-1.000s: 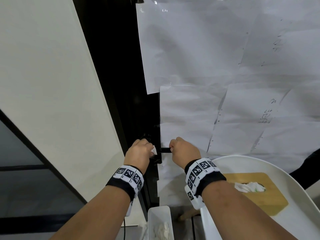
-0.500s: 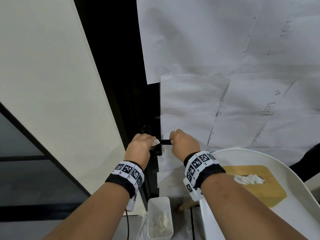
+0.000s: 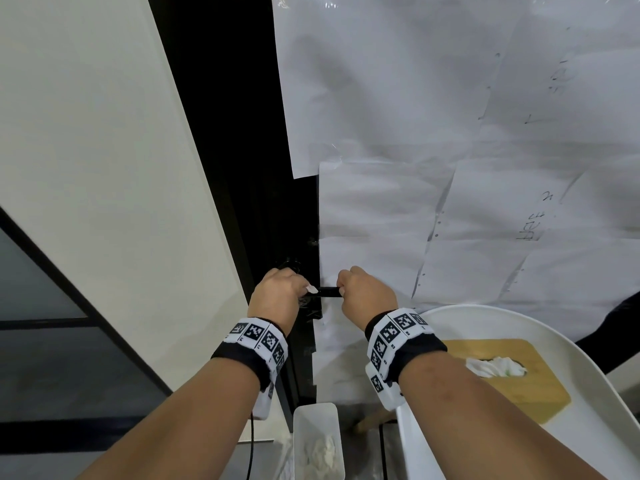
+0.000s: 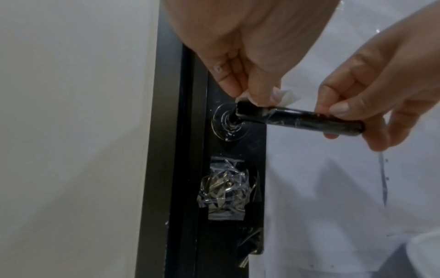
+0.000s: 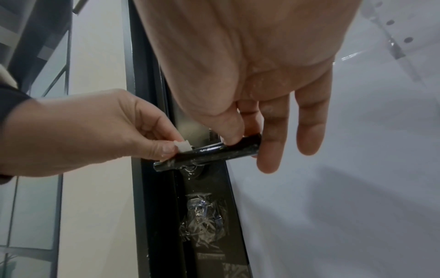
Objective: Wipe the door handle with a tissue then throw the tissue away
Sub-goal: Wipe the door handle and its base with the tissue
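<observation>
both our hands hold the black cylindrical door handle [image 4: 297,120], axis horizontal: left hand [image 4: 240,47] pinches crumpled white tissue [image 4: 287,96] at its base, right hand [image 4: 381,90] pinches its free end.

Head overhead; wrists seemingly close below.

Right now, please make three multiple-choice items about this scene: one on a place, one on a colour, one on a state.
1. Where on the door handle is the tissue?
A. free end
B. end near the door
C. hanging below

2. What colour is the handle?
A. black
B. gold
C. white

3. How does the right hand meet the handle?
A. flat palm on top
B. not touching
C. pinching the free end

Key:
1 B: the left hand presses the tissue beside the round base.
2 A: dark and glossy in both wrist views.
3 C: thumb and fingers close on its tip.
</observation>
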